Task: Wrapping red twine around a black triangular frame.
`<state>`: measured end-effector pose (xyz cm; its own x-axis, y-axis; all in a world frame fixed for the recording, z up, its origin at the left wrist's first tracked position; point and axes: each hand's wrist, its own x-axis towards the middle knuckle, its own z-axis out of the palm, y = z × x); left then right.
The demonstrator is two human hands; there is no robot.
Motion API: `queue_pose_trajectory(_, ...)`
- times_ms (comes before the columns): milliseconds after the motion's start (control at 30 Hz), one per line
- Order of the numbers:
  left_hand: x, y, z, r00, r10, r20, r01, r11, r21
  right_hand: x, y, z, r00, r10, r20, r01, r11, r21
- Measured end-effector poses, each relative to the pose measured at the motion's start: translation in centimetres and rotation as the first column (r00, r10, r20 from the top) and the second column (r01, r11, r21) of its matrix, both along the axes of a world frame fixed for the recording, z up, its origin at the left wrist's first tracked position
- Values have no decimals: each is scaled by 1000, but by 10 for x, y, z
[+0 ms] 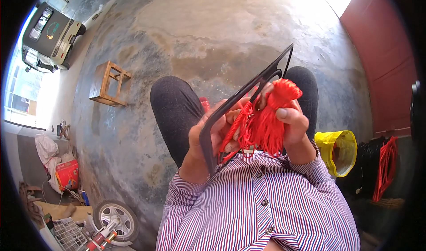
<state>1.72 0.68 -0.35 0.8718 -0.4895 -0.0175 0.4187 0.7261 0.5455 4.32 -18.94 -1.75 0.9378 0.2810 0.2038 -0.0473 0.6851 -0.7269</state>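
At far left, green writing (53, 30) on dark boxy vehicle (57, 18); lower, print (70, 175) on red plastic sack (64, 167); then brown wooden stool (101, 84). With left hand (217, 127), partly hidden by black thin bent frame (235, 97), grasping red spiral-wrapped cord (235, 126); cannot tell if gripping also this frame. At centre, beside cord, clasping red silky tassel (270, 123) with right hand (296, 124). Further right, yellow round-mouthed container (326, 143).

A wooden stool (101, 86) stands at left on a stained concrete floor (191, 20), with a dark-canopied vehicle (46, 33) parked at far left. At near left, a red package (67, 176) sits touching a pale sack (46, 150), while a spoked wheel (122, 216) stands just beside a pale slatted crate (66, 233). At right, a red wall panel (377, 51) rises beyond an open-topped yellow container (325, 145), its rim facing inward.
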Motion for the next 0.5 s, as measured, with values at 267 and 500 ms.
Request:
queue_pose_trajectory(267, 0, 3, 2, 995, 37, 90, -44, 996, 76, -1, -6, -8, 929, 234, -288, -76, 880, 468)
queue_pose_trajectory(500, 4, 10, -3, 988, 92, 121, -106, 988, 114, -2, -12, -21, 965, 261, -42, -217, 872, 438)
